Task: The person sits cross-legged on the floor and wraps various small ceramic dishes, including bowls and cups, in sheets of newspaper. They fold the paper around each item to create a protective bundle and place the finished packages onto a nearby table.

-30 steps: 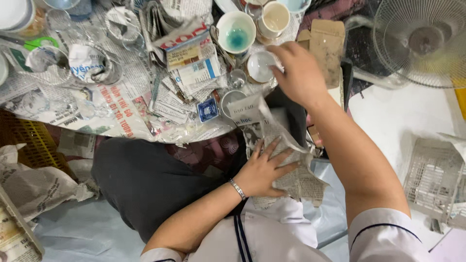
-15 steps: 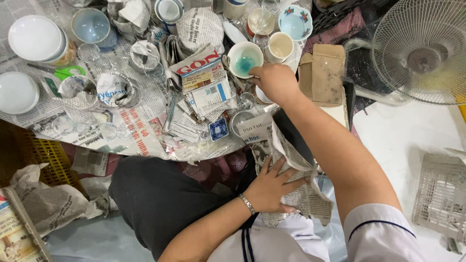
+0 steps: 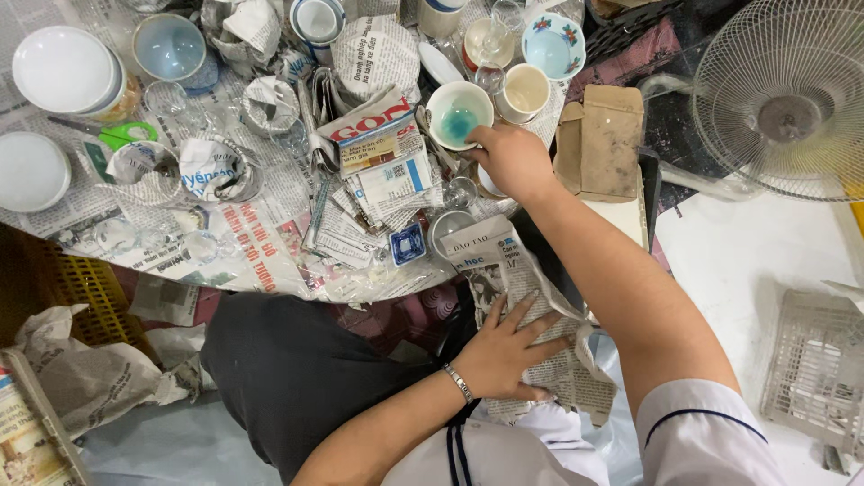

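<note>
Left hand [image 3: 507,353]: fingers spread flat on crumpled newspaper sheet [image 3: 531,306]. Right hand [image 3: 511,158]: fingers curled, touching round glazed teal-centred ceramic bowl [image 3: 458,114]; grip unclear.

Single head camera looks steeply down, close, probably over the lap.

Right hand [image 3: 515,160] fingertips hidden behind the hand's back; can't tell what they grip beside the white bowl with blue inside [image 3: 459,114]. A pale dish [image 3: 487,183] just under that hand is mostly covered. Left hand [image 3: 508,351] covers part of the newspaper sheet [image 3: 504,270]; whatever lies under the sheet is hidden. Both arms cut off by the bottom edge. Fan [image 3: 783,94], far right of the right hand, cut by top and right edges. White basket [image 3: 814,373] cut by the right edge.
</note>
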